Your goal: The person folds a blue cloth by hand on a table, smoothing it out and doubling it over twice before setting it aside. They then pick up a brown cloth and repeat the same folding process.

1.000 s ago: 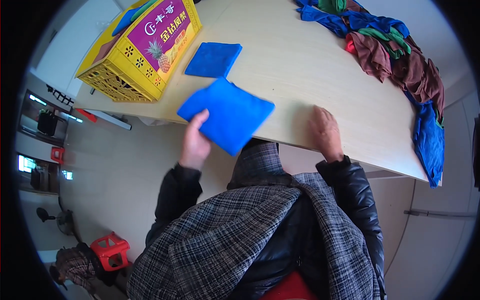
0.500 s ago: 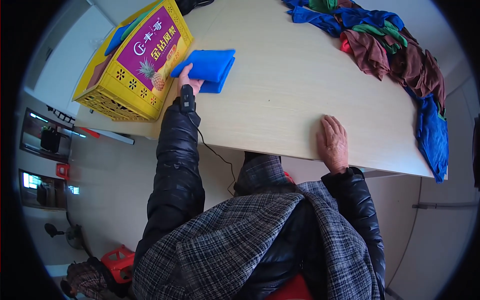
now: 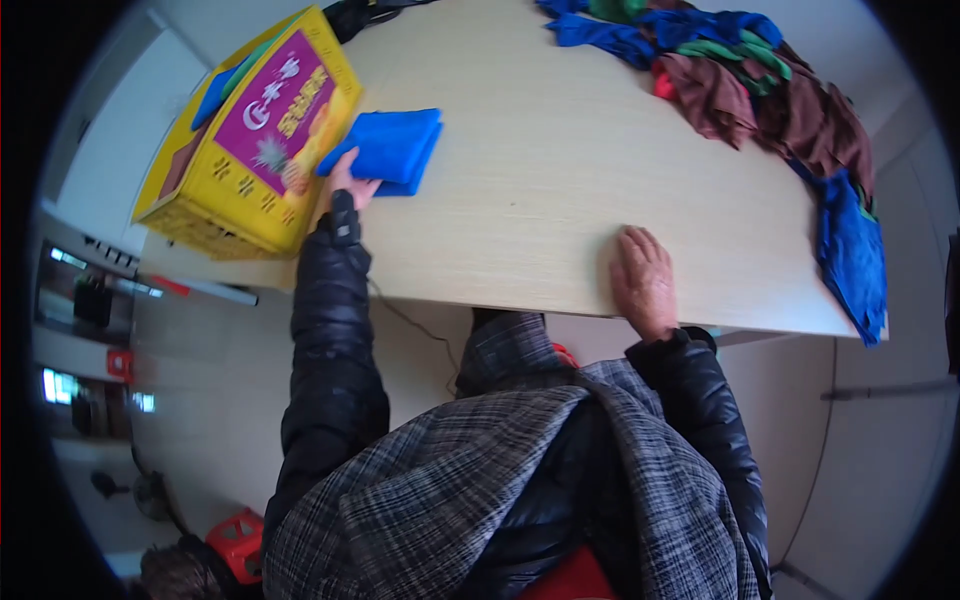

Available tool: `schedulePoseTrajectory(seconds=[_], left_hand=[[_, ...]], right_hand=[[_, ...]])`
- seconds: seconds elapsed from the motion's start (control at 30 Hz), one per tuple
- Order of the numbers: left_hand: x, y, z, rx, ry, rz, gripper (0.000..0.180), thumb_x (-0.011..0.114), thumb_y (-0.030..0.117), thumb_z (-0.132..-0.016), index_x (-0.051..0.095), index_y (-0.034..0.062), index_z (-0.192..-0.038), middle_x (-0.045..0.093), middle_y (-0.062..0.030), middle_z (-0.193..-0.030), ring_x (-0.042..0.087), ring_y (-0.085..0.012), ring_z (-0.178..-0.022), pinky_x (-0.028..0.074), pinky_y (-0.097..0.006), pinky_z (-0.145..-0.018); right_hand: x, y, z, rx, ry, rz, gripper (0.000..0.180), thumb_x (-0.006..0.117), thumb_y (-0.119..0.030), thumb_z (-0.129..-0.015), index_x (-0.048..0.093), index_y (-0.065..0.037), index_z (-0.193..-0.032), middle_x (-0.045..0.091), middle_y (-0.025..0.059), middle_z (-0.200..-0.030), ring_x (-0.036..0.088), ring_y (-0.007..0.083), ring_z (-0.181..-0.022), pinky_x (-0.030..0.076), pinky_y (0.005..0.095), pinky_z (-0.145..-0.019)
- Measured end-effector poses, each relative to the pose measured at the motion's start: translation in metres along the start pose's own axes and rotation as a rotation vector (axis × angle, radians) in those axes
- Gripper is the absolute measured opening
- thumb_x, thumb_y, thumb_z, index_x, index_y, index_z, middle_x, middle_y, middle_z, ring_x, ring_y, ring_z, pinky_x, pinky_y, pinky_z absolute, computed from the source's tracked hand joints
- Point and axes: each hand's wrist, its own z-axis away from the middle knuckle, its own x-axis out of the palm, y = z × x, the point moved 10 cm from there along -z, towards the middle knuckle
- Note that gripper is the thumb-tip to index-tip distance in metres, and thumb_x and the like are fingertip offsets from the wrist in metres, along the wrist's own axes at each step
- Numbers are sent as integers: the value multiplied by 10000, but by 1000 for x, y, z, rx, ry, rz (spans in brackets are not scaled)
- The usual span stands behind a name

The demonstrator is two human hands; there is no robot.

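The folded blue cloths [image 3: 390, 148] lie as a small flat stack, one on another, with edges nearly squared and a bright, even blue. They rest on the pale wooden desk [image 3: 540, 190] near its left end, just beside the yellow plastic crate [image 3: 240, 160]. The left hand [image 3: 348, 182] reaches out at full arm's stretch and touches the stack's near left corner; its fingers lie under or against the cloth edge, mostly hidden by it, so whether they pinch the cloth or only press it cannot be told. The right hand [image 3: 642, 280] lies flat and open on the desk's near edge, palm down, fingers spread a little, holding nothing, well apart from the stack.

The crate stands tilted in this view, with a magenta printed panel on its side and openwork yellow walls; something blue shows inside it at the far corner. Along the far right of the desk sprawls an unfolded heap of cloths [image 3: 770, 95] in brown, blue, green and a bit of red, and one blue piece hangs over the right edge. The bare desk lies between the stack and the heap. The person's black padded sleeves and a grey checked garment fill the lower view.
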Motion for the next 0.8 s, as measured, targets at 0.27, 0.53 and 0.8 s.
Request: schedulePoseTrajectory(seconds=[0.27,0.53,0.8], left_hand=[[-45,13,5,-41,123,-101,790,787,252,-842,361,82,-1485,298,-178,-1561,325,-359,-1441,339,-532,-1171],[40,-42,147,620,-3,-737,451,648,284,-968,547,24,-1322,603,-65,-1153,570,-174,-1072,455,-348,-910],[88,-169,215,500,-286,-975,45,624,81,-968,634,38,-959,614,1,-841,532,-84,-649,431,-252,-568]], right_hand=[[-3,12,5,33,4,-18,418,635,-183,-891,594,-13,-1271,556,175,-1371,443,362,-1354,346,476,-1138],[-32,106,-13,196,-168,-397,284,627,-226,-880,719,-48,-1082,717,152,-1090,665,314,-1056,517,385,-938],[-77,279,-72,535,-72,-396,244,667,-181,-898,730,-23,-1073,735,66,-890,688,138,-789,549,280,-719]])
